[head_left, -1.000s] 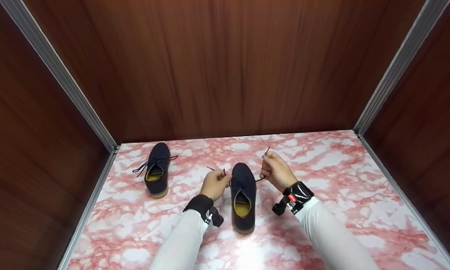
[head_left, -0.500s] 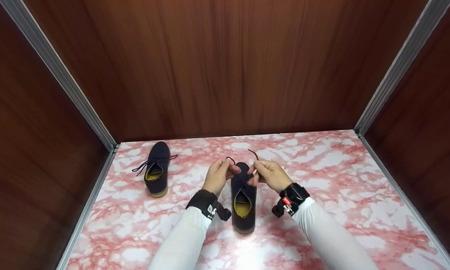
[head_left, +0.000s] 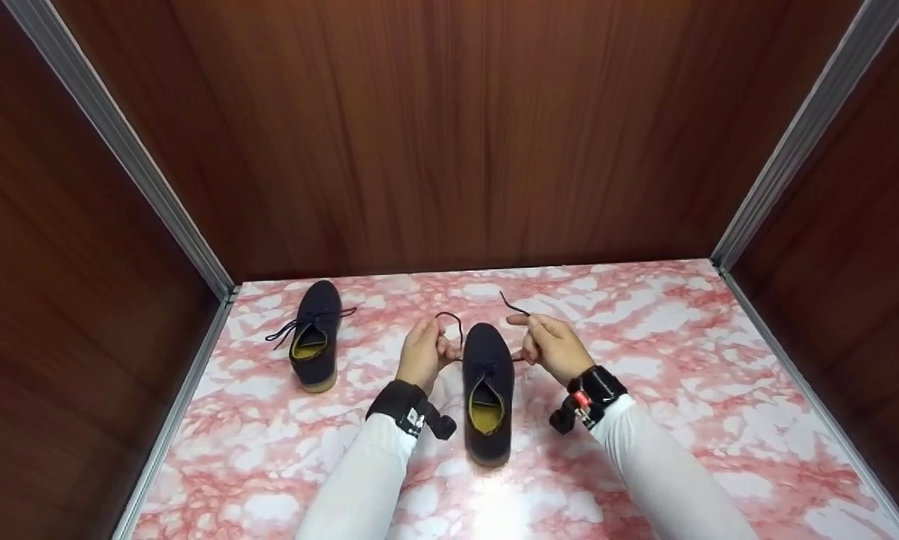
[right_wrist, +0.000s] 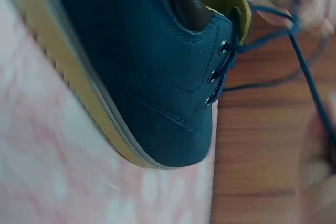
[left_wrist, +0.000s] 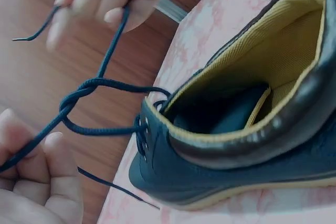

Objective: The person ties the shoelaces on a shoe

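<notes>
A dark navy lace-up shoe with a yellow lining stands upright, toe pointing away, between my hands. At its left side my left hand holds one end of the shoelace, which arcs up above the fingers. To the right of the toe, my right hand pinches the other end, its tip sticking up and left. In the left wrist view the shoelace is crossed into a loose half knot in front of the eyelets. The right wrist view shows the shoe's side and metal eyelets.
A matching navy shoe stands farther left, its laces trailing to both sides. Both shoes are on a red-and-white marbled tabletop. Dark wood panels enclose the back and sides, with grey metal strips at the corners.
My hands came together over the shoe's toe, then drew apart to either side with the lace ends. The shoe has stayed in place.
</notes>
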`<action>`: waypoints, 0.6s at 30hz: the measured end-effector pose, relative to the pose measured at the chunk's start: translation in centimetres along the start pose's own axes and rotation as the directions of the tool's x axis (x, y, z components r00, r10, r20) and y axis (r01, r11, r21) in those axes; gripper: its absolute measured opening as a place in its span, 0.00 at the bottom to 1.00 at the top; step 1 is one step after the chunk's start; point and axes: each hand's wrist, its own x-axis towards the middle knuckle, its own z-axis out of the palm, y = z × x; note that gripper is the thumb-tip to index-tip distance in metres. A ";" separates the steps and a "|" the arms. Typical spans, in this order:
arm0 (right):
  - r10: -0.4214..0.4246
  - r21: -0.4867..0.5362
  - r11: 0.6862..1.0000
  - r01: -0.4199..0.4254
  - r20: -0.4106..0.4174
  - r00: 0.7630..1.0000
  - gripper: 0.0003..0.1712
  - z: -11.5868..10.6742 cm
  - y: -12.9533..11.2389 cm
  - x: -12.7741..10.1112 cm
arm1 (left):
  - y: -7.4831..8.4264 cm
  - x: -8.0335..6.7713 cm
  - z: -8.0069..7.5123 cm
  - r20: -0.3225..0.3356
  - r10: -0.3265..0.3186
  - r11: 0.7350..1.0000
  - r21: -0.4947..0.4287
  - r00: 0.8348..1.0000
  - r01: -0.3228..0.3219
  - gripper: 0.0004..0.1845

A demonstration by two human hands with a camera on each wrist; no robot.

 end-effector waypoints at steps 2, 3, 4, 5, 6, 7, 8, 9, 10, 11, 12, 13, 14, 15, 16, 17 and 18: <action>0.055 0.093 0.994 -0.049 -0.061 0.997 0.25 -0.9 0.6 0.1 | -0.1 0.2 -0.5 -0.023 -0.004 1.000 0.001 1.000 0.004 0.15; 0.076 0.124 0.990 -0.063 -0.104 0.992 0.25 -1.3 0.9 0.1 | -0.2 0.3 -0.8 -0.033 -0.003 1.000 0.010 0.999 0.004 0.15; 0.097 0.146 0.987 -0.073 -0.159 0.982 0.25 -1.8 1.1 0.1 | -0.2 0.4 -1.0 -0.048 -0.004 1.000 0.024 0.999 0.005 0.15; 0.108 0.144 0.987 -0.078 -0.219 0.970 0.25 -2.2 1.3 0.1 | -0.2 0.4 -1.3 -0.060 -0.001 0.999 0.044 0.998 0.003 0.15; 0.116 0.133 0.988 -0.081 -0.284 0.952 0.25 -2.7 1.5 0.2 | -0.3 0.5 -1.5 -0.076 0.002 0.998 0.063 0.997 0.003 0.15; 0.114 0.105 0.991 -0.083 -0.344 0.932 0.25 -3.1 1.6 0.2 | -0.3 0.5 -1.8 -0.093 0.003 0.997 0.080 0.996 0.004 0.15; 0.103 0.056 0.995 -0.088 -0.400 0.911 0.25 -3.5 1.8 0.2 | -0.3 0.6 -2.0 -0.110 0.006 0.995 0.099 0.994 0.005 0.15; 0.091 -0.005 0.995 -0.104 -0.447 0.890 0.25 -3.8 1.9 0.2 | -0.4 0.6 -2.2 -0.123 0.011 0.992 0.124 0.992 0.005 0.15; 0.078 -0.069 0.990 -0.127 -0.486 0.870 0.25 -4.2 2.0 0.2 | -0.4 0.6 -2.4 -0.134 0.012 0.988 0.155 0.991 0.009 0.15; 0.061 -0.140 0.978 -0.154 -0.513 0.856 0.25 -4.5 2.2 0.1 | -0.4 0.6 -2.5 -0.138 0.016 0.982 0.190 0.990 0.010 0.15; 0.047 -0.208 0.961 -0.185 -0.532 0.845 0.25 -4.8 2.3 0.1 | -0.5 0.6 -2.7 -0.142 0.022 0.972 0.235 0.990 0.012 0.15; 0.034 -0.266 0.941 -0.209 -0.542 0.840 0.26 -5.1 2.5 0.0 | -0.5 0.6 -2.8 -0.144 0.026 0.960 0.278 0.989 0.016 0.15; 0.024 -0.315 0.920 -0.232 -0.546 0.837 0.25 -5.3 2.7 -0.1 | -0.5 0.5 -3.0 -0.146 0.031 0.947 0.320 0.989 0.018 0.14; 0.021 -0.347 0.904 -0.249 -0.547 0.837 0.25 -5.5 2.9 -0.1 | -0.5 0.4 -3.1 -0.150 0.035 0.932 0.362 0.988 0.022 0.14; 0.019 -0.360 0.897 -0.256 -0.547 0.837 0.25 -5.7 3.1 -0.2 | -0.6 0.4 -3.3 -0.153 0.038 0.917 0.399 0.987 0.026 0.13; 0.021 -0.366 0.893 -0.263 -0.549 0.836 0.25 -5.9 3.3 -0.3 | -0.6 0.3 -3.6 -0.157 0.043 0.905 0.426 0.987 0.028 0.13; 0.026 -0.365 0.891 -0.269 -0.551 0.834 0.25 -6.0 3.5 -0.4 | -0.7 0.2 -3.8 -0.160 0.044 0.894 0.447 0.986 0.033 0.13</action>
